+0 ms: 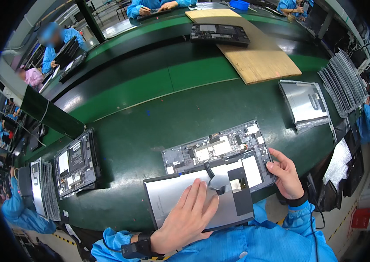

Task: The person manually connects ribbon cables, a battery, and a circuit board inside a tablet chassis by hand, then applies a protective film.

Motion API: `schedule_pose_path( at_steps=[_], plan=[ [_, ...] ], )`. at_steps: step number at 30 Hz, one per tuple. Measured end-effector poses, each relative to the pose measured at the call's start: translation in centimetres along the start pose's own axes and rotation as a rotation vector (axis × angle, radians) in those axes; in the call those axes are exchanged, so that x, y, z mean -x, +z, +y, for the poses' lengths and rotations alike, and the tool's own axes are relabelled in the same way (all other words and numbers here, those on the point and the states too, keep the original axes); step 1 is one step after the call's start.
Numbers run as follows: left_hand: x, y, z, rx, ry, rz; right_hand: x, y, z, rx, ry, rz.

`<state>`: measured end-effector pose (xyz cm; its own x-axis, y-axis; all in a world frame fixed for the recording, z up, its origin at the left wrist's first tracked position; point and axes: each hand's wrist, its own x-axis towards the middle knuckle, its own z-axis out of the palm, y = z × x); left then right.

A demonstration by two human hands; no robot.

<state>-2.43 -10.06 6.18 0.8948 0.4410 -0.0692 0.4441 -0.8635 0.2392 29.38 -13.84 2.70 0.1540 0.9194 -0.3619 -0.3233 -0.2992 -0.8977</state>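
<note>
In front of me lies an opened laptop base (pixel 215 149), its circuit board and battery parts bare. A silver display panel (pixel 167 195), back side up, overlaps its near edge, and a dark ribbon cable (pixel 213 177) runs between the two. My left hand (pixel 188 212) rests on the panel with fingers stretched out flat, holding nothing. At the base's right edge, my right hand (pixel 284 173) grips it, thumb on top and fingers along the side.
Stacked open laptop bases (pixel 78 163) stand at the left, beside upright panels (pixel 45 190). Another silver panel (pixel 305 102) lies at the right near a row of grey sleeves (pixel 344 83). A wooden board (pixel 259 61) carries a laptop base (pixel 220 34). Co-workers sit beyond the bench.
</note>
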Motion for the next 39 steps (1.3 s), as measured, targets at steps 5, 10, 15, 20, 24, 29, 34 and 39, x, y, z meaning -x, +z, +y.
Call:
schedule_pose_path(
  at_steps=[5, 10, 15, 20, 24, 29, 34, 39],
  plan=[
    [-1.6, -3.5, -6.3, 0.059, -0.198, 0.166, -9.0, 6.1, -1.8, -0.082, -0.199, -0.188],
    [-6.4, -6.4, -21.8, -0.158, -0.326, 0.348, -27.4, 14.8, -4.4, -0.151, -0.184, -0.242],
    [-8.0, -5.4, -31.8, -0.102, -0.583, 0.347, -38.3, 23.3, -2.7, -0.210, -0.156, -0.134],
    [-9.1, -4.1, -33.3, -0.132, -0.583, 0.371, -33.5, 21.1, -3.6, 0.862, -1.051, 0.102],
    [-11.3, -4.2, -33.6, -0.439, -0.583, 0.384, -23.5, 13.1, -4.4, 0.824, -0.972, -0.147],
    [-31.1, -6.4, -30.6, 1.470, -0.554, 0.801, -22.4, 9.2, -1.7, 0.926, -0.961, -0.165],
    [-45.1, -2.7, -36.5, 2.242, -0.549, 1.092, -23.5, 9.8, -1.0, 0.765, -0.905, -0.229],
    [-45.5, -4.0, -32.2, 2.053, -0.678, 1.395, -23.3, 9.1, -1.2, 0.640, -0.851, -0.228]
  ],
)
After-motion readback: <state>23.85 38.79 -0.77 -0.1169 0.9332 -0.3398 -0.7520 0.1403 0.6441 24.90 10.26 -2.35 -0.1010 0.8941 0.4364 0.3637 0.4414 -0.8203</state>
